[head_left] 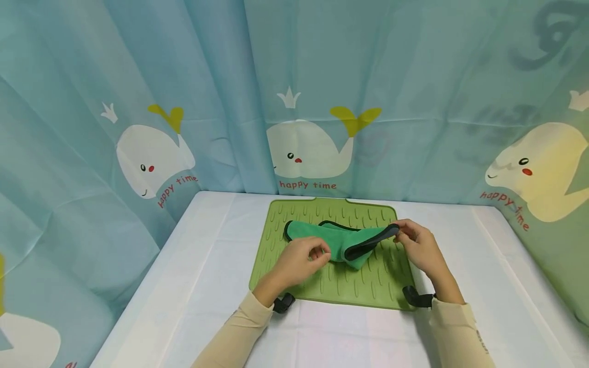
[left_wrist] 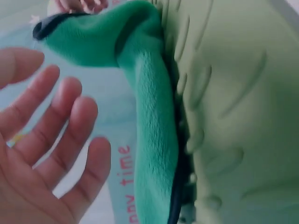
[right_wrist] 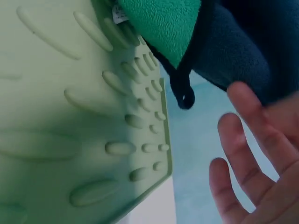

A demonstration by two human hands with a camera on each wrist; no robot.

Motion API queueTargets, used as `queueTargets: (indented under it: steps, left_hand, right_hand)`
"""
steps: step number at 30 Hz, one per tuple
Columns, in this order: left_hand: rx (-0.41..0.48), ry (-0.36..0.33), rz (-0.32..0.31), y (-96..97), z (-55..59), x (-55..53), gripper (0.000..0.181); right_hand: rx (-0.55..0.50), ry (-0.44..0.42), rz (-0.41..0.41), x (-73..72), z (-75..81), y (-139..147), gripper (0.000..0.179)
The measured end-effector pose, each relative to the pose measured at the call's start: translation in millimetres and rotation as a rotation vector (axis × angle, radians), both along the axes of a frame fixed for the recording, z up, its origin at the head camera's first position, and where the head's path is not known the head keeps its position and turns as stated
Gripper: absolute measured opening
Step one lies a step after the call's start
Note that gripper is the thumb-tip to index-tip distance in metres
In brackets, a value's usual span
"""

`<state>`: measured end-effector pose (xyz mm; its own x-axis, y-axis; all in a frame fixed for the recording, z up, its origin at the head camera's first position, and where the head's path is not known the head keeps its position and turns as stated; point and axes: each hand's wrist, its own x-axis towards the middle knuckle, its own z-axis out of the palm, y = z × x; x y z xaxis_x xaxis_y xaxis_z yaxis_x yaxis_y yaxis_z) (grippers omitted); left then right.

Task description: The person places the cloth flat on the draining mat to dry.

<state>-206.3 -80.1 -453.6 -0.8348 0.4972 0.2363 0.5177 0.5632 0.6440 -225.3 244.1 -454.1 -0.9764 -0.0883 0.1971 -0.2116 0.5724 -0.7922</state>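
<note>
A green cloth with black edging lies bunched and partly folded over, its dark grey-blue underside showing in the right wrist view. My right hand pinches one edge, lifting that part off the ribbed green mat. A small black hanging loop dangles from a corner of the cloth beside the right fingers. Just in front of the cloth hovers my left hand. Its fingers are loosely bent and spread, with nothing between them, apart from the cloth in the left wrist view.
Beneath the mat is a table with a white cover. Light blue curtains with printed whales hang behind the table and along its sides. Black wrist mounts sit at both cuffs, close to the mat's front edge.
</note>
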Motion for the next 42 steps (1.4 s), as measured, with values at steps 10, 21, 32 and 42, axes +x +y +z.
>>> queueTargets:
  steps: [10,21,32,42]
  left_hand:
    - [-0.12,0.018,0.458,-15.3,-4.1,-22.5,0.037]
    - [-0.102,-0.149,0.543,-19.3,-13.8,-36.4,0.059]
    - [-0.426,0.008,0.225,15.1,8.5,-85.1,0.025]
    - [-0.467,-0.081,0.133,25.7,-10.3,-122.9,0.014]
  right_hand:
    - [-0.131,-0.161,0.04,1.3,9.2,2.3,0.058]
    - [-0.043,-0.121,0.045,3.0,11.8,3.8,0.037]
    - [0.056,-0.074,0.021,4.4,7.6,11.2,0.032]
    - [0.056,-0.071,0.029,3.8,9.1,11.6,0.034]
